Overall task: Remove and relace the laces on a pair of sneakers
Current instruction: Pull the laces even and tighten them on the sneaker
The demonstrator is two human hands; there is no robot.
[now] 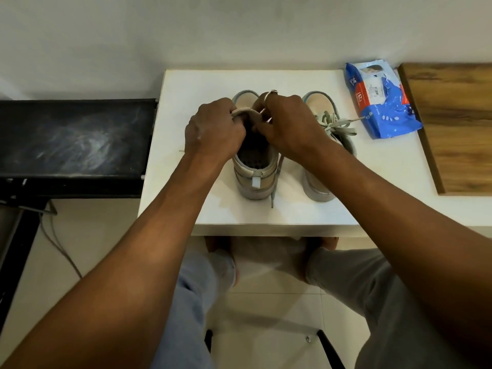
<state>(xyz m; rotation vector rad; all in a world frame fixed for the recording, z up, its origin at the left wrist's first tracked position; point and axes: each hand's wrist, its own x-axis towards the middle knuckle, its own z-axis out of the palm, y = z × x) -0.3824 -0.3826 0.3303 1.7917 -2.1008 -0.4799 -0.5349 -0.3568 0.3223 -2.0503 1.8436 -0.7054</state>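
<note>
Left sneaker [255, 179] on white worktop [186, 86], heel nearest, left hand [213, 129] fingers curled round its collar, right hand [291, 123] fingers pinching its lace [275, 179], laced right sneaker [316, 189] just beside, blue packet [383, 102] farther right.

Left hand [214, 129] gripping, right hand [291, 125] pinching

One wide-angle head view looks forward and steeply down over the white bench [213, 83], facing the wall [239, 27]. It sits close: both forearms fill the lower frame, with the knees and the floor [266, 302] directly beneath.
</note>
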